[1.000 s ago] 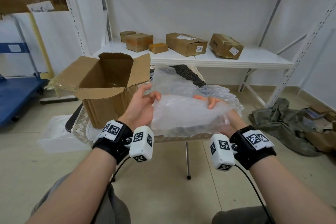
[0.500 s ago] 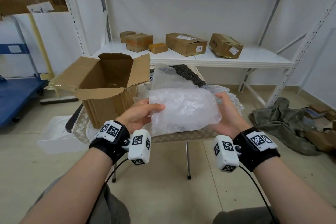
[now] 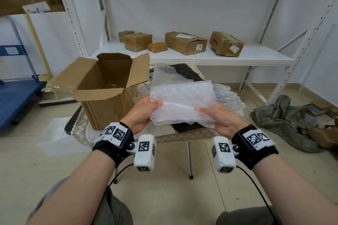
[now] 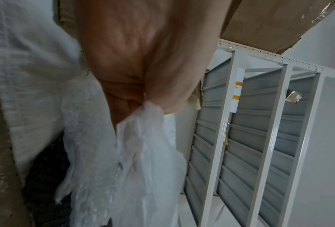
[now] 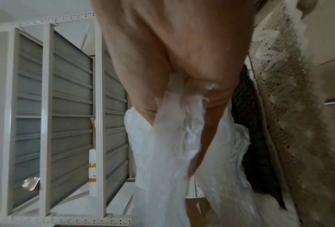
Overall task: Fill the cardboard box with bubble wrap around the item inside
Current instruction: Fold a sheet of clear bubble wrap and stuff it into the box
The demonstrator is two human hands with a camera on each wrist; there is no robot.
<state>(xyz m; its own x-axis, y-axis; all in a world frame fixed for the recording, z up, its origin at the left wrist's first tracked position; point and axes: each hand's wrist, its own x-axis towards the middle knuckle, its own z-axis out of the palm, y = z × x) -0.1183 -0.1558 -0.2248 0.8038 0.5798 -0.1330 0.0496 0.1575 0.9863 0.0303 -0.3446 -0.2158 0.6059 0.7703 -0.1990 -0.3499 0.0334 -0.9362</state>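
Now the left hand and the right hand are both pinching the sheet of bubble wrap at the centre of the frame, thumbs on top and fingers curled beneath. A moment ago it was being held as one flat pad; it is now being doubled over, a crease running across its middle (the wrist views show the plastic bunching between thumb and fingers). That suggests it is being shaped into a wad for stuffing. The cardboard box is sitting open at centre left, just beside the hands, something glinting faintly inside, and no wrap showing in it yet.
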